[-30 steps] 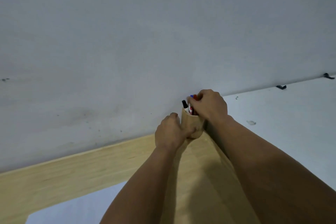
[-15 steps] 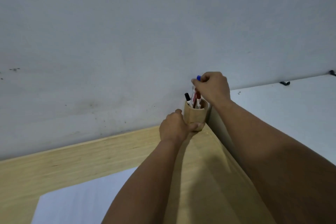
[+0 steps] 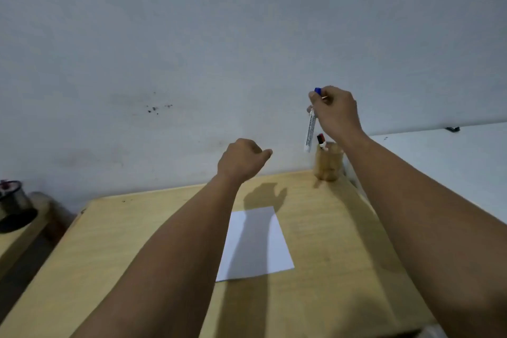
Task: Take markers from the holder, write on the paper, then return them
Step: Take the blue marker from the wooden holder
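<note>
A round wooden holder (image 3: 328, 163) stands at the far right corner of the wooden table (image 3: 137, 228), against the wall. A red-and-black marker (image 3: 321, 140) sticks out of it. My right hand (image 3: 336, 111) pinches a white marker with a blue cap (image 3: 310, 129) by its top, and it hangs just above and left of the holder. My left hand (image 3: 241, 158) hovers left of the holder, loosely curled and holding nothing. A white sheet of paper (image 3: 255, 244) lies flat on the table between my forearms.
A white surface (image 3: 452, 167) adjoins the table on the right. At the left, a lower wooden ledge carries a dark round container (image 3: 12, 204). The grey wall (image 3: 219, 35) rises directly behind the table.
My right hand has lifted the blue-capped marker out of the holder. My left hand has let go of the holder and moved left. The view has pulled back, showing the paper.
</note>
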`<state>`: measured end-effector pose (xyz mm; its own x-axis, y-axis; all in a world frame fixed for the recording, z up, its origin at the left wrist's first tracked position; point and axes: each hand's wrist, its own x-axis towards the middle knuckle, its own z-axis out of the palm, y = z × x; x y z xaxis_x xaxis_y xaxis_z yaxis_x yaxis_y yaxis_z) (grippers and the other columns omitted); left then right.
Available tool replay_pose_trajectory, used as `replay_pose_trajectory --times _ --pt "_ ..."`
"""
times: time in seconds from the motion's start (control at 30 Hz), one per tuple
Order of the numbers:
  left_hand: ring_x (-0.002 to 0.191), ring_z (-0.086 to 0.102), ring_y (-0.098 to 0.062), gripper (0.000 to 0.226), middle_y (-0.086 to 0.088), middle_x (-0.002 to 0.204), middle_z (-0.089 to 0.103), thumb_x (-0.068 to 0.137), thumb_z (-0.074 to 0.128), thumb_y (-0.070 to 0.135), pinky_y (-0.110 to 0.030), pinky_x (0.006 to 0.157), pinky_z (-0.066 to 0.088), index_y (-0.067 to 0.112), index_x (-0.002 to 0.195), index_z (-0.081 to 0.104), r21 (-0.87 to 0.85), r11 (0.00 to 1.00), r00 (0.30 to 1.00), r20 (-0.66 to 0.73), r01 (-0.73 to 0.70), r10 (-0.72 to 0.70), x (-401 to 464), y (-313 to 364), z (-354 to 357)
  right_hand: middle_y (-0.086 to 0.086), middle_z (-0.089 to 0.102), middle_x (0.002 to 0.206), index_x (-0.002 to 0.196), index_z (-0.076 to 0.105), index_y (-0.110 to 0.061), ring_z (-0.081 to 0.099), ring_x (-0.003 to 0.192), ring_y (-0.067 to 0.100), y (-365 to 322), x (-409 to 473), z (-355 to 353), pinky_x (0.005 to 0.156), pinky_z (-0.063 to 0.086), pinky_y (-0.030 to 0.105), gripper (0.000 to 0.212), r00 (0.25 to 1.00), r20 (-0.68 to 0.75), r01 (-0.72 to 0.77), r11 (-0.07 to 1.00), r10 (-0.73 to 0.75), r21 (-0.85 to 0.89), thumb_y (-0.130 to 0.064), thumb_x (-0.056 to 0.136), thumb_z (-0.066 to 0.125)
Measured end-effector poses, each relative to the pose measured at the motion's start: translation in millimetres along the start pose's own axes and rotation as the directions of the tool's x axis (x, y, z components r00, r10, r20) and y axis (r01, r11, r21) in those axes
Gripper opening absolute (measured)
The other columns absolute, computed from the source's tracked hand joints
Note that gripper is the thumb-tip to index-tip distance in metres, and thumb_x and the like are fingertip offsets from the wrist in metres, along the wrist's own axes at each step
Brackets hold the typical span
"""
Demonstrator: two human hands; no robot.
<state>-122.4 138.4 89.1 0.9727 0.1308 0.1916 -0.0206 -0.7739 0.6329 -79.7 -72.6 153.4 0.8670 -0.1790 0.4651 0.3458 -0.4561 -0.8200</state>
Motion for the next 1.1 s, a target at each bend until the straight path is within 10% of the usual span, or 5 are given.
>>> replay_pose_trajectory --times 0.13,0.33,0.53,1.1 --pt "0.097 0.069 -0.026 0.039 -0.004 0.097 0.077 0.093 0.063 0.049 -0.039 0.088 0.057 0.012 0.095 0.076 -0.002 1.000 0.998 -0.050 0.023 -0.024 -43 -36 -44 0.013 0.065 0.085 0.114 0.075 -0.021 0.067 0.055 0.023 -3 -75 43 0.058 0.059 0.031 0.018 0.925 0.356 -0.190 0.973 0.132 0.133 -0.034 0.107 0.065" --pt "0.093 0.070 -0.025 0.037 0.002 0.086 0.075 0.097 0.058 0.051 -0.040 0.087 0.058 0.018 0.092 0.073 0.050 0.995 0.996 -0.050 0.082 -0.080 -92 -95 -89 0.001 0.062 0.090 0.136 0.068 -0.017 0.062 0.073 0.014 -12 -153 84 0.064 0.053 0.028 0.033 0.772 0.597 -0.242 0.969 0.218 -0.041 -0.009 0.106 0.055" --pt "0.081 0.075 -0.026 0.064 -0.004 0.089 0.077 0.099 0.039 0.065 -0.048 0.083 0.060 0.009 0.096 0.070 0.015 0.998 0.998 -0.004 0.069 -0.069 -116 -115 -111 0.003 0.076 0.088 0.113 0.081 -0.007 0.073 0.072 0.011 -37 -180 106 0.071 0.056 0.027 0.019 0.737 0.665 -0.241 0.967 0.124 0.087 -0.015 0.095 0.080" --pt "0.072 0.045 -0.024 0.041 -0.001 0.074 0.052 0.111 0.034 0.035 -0.037 0.068 0.036 0.012 0.080 0.050 0.077 0.997 0.993 0.116 -0.001 -0.008 -102 -142 -94 0.004 0.072 0.081 0.100 0.085 -0.009 0.065 0.072 0.015 -33 -198 147 0.066 0.055 0.022 0.009 0.727 0.680 -0.243 0.963 0.099 0.119 -0.009 0.090 0.084"
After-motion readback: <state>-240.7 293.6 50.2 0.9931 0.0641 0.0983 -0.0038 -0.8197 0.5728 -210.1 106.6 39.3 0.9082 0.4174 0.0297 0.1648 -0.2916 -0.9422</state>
